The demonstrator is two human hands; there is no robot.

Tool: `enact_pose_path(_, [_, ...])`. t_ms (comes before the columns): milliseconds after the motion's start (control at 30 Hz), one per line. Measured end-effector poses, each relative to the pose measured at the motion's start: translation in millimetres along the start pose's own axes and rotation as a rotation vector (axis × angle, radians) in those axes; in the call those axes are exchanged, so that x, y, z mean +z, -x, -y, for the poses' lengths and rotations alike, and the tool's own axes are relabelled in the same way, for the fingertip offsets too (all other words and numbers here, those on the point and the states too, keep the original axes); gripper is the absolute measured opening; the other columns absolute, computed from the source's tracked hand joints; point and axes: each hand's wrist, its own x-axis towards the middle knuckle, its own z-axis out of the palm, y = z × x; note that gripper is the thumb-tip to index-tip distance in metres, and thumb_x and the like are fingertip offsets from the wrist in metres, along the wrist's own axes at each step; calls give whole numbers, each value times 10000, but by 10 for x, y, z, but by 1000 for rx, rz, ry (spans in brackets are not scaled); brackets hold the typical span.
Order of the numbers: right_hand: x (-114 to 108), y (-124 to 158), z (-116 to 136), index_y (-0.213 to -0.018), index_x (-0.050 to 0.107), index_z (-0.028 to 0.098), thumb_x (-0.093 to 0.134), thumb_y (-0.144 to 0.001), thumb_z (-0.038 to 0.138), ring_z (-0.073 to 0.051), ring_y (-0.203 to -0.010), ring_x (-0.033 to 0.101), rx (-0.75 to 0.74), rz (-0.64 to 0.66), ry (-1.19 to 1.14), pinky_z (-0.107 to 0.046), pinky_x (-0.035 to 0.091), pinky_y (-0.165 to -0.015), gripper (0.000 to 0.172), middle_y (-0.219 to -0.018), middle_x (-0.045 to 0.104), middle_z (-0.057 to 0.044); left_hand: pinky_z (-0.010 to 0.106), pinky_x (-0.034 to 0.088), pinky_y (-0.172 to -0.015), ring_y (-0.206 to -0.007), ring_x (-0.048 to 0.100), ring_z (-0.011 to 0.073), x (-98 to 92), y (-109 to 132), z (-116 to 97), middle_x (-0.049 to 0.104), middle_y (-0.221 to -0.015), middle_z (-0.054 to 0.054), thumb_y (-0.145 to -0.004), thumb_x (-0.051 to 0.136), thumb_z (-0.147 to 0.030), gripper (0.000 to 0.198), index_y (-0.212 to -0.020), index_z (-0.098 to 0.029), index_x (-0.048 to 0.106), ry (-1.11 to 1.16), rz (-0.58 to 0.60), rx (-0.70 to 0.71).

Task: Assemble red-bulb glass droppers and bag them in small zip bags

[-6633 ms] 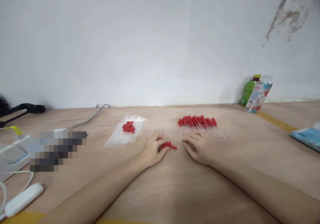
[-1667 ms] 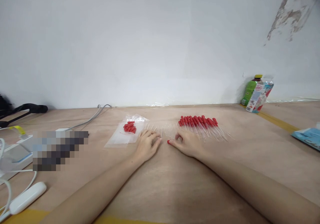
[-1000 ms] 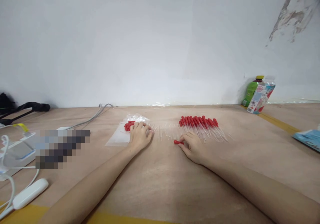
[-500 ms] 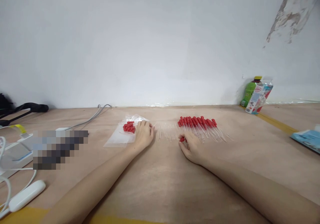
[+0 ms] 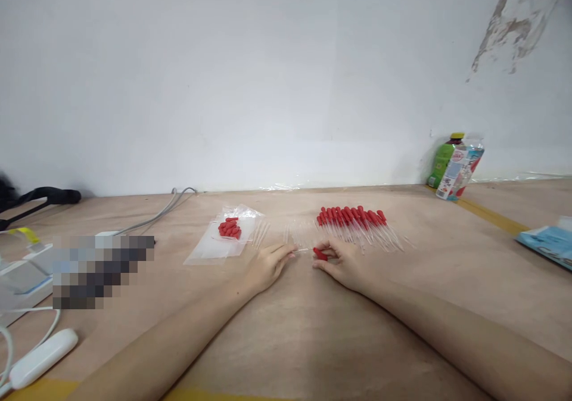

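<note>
My left hand pinches a thin clear dropper tube, which points right. Opposite it, my right hand grips a red rubber dropper bulb between thumb and fingers. A narrow gap seems to lie between tube and bulb. Behind my left hand, loose red bulbs rest on a clear plastic bag. More clear tubes lie beside the bag, and others sit between the hands and the wall. Beyond my right hand is a row of droppers, red bulbs fitted on clear tubes.
A green bottle and a printed clear bottle stand against the wall at the right. A blue packet lies at the right edge. Cables and a white power strip occupy the left side.
My left hand has moved from beside the bag towards the right and nearer me, now with a tube in its fingers. My right hand has turned the red bulb towards it.
</note>
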Motion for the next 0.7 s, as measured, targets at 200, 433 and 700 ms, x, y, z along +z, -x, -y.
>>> enact_pose_path(200, [-53,-30,81,-846,577,201,510,-789,256,-126,-715,563,-116,-41,152,-270,457,-653,104,-786,612,-10,253,476,-728,-814,591,132,-10,1,-46,637,-915,42,-873,398,-214,229,-1039,-183,552,12,-11,18])
enact_pose_path(433, [-46,-15,95,-850,569,193,499,-802,269,-116,-643,533,-134,-27,149,-246,431,-575,114,-757,596,-12,258,472,-722,-818,590,139,-6,-8,-55,637,-916,47,-874,397,-225,232,-1039,-187,556,16,7,13])
enact_pose_path(700, [-38,-42,106,-900,605,187,457,-833,244,-131,-739,562,-203,31,156,-259,450,-672,172,-814,624,-36,248,476,-703,-790,597,135,-5,-4,-46,646,-892,55,-865,401,-197,242,-1044,-178,563,53,36,45])
